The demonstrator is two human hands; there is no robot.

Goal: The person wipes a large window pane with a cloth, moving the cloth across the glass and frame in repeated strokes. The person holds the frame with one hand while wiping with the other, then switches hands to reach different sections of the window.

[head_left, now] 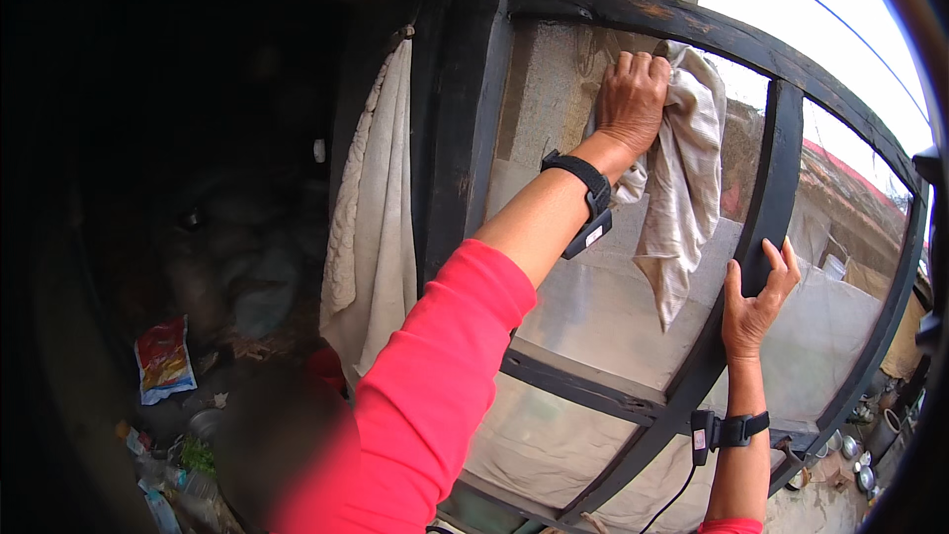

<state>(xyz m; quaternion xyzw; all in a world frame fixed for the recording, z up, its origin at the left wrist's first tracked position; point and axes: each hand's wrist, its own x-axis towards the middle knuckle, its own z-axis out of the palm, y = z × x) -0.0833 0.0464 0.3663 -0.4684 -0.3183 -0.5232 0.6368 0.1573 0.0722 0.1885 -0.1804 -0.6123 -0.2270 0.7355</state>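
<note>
A striped, light-coloured cloth (678, 230) hangs bunched from my left hand (634, 96), which presses it to the upper glass pane (560, 119) of a dark wooden window frame (652, 11). Part of the cloth lies hidden behind that hand and wrist. My right hand (760, 297) rests with fingers spread on the upright bar (778, 156) between two columns of panes, lower and to the right of the cloth. It touches the bar and holds nothing loose. Each wrist wears a black strap with a small device.
A cream cloth (385, 215) hangs from a hook beside the dark doorway at left. Inside lie a red printed packet (164, 363), plastic bottles and green leaves (198, 456). Metal pots (865, 476) and other vessels stand outside at lower right. A thin blue wire crosses the sky.
</note>
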